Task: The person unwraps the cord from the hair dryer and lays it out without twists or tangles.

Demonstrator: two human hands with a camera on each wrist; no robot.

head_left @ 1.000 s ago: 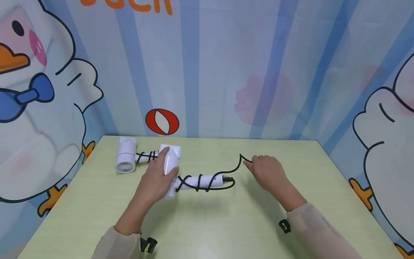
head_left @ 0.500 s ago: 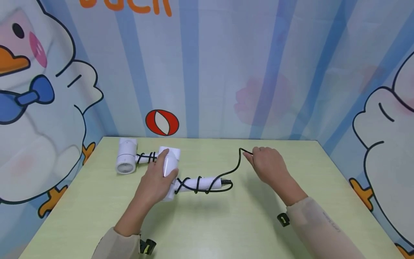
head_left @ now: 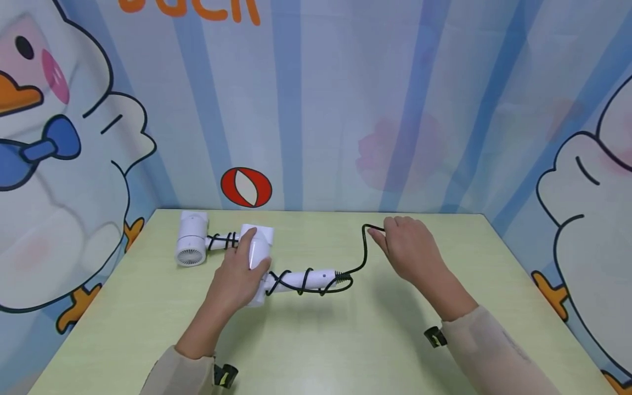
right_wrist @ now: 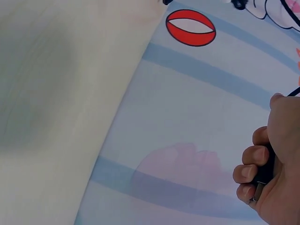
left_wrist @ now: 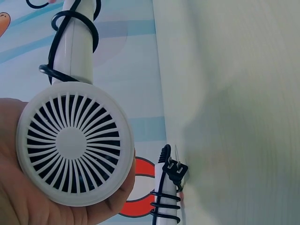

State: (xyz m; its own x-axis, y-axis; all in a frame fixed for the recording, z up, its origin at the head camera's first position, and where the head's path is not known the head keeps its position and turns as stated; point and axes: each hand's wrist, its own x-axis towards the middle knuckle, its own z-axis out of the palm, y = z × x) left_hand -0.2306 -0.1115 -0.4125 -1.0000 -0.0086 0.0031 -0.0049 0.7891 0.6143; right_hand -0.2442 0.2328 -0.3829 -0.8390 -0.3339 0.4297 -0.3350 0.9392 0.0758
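The white hair dryer (head_left: 259, 253) was held above the near-middle of the table (head_left: 316, 356), its shadow falling on the surface below and its handle (head_left: 312, 280) pointed toward the right. It was gripped by the barrel rather than the handle, presumably so that the handle, with the black cord (head_left: 365, 249) looped and crossed around it, was left free to be worked on. The cord's loose length was drawn up from the handle's end to the right, probably so that it could be guided without snagging on the coils. A second hair dryer (head_left: 191, 241) lay well to the left, its handle likewise wrapped. The barrel was clasped by the left hand (head_left: 236, 277), its fingers reaching over the far side and its thumb laid along the near one; in the left wrist view the round intake grille (left_wrist: 70, 143) was cupped by the palm. The right hand (head_left: 412, 251) was raised beyond the handle's end, wrist angled inward, its fingers closely curled around a dark piece (right_wrist: 266, 168), apparently the plug, with the cord emerging by the thumb. Its exact shape could not be told, being mostly covered by the fingers.
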